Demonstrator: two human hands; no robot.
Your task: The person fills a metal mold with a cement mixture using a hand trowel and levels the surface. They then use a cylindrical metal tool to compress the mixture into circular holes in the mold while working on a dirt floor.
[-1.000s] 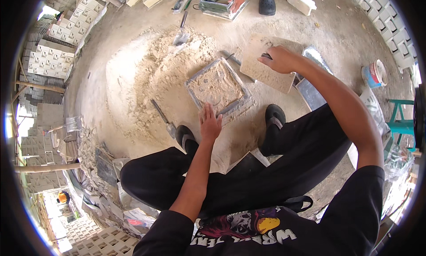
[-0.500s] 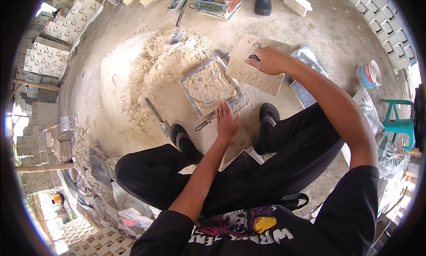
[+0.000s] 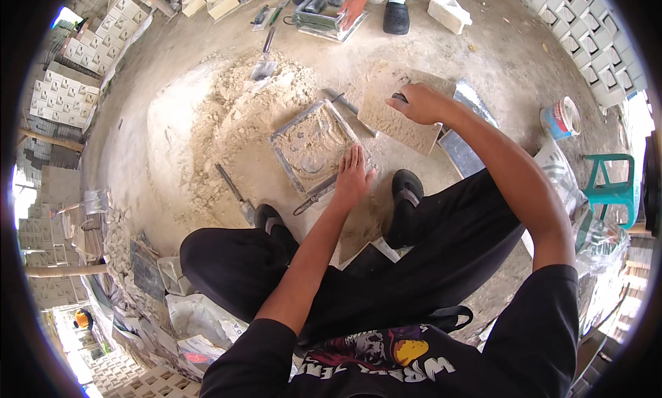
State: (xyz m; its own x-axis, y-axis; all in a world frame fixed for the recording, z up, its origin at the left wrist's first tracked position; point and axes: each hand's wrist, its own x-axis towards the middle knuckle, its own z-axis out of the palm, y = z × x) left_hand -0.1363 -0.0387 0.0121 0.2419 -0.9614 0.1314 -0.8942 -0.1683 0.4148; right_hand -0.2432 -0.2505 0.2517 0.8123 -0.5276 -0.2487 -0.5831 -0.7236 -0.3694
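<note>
A square metal mould (image 3: 285,165) lies on the ground between my feet, filled with pale, damp-looking sandy mix (image 3: 314,139) that has shallow round marks in it. My left hand (image 3: 353,176) lies on the mould's right rim, fingers stretched out and holding nothing. To the right, my right hand (image 3: 422,104) is closed round the dark handle of a square board (image 3: 396,125) coated with the same mix. The board is apart from the mould, tilted beside it. A metal bar (image 3: 350,108) shows between mould and board.
A heap of sandy mix (image 3: 234,108) lies beyond, with a trowel (image 3: 264,67) stuck in it. Another trowel (image 3: 234,187) is near my left foot. Across from me, a co-worker's hand (image 3: 353,12) touches a second mould (image 3: 310,22). A bucket (image 3: 560,118) and green stool (image 3: 610,187) stand right.
The board has come away from the mould's corner, in my right hand. My left hand has shifted from the near edge up along the right rim. The whole view has shifted slightly.
</note>
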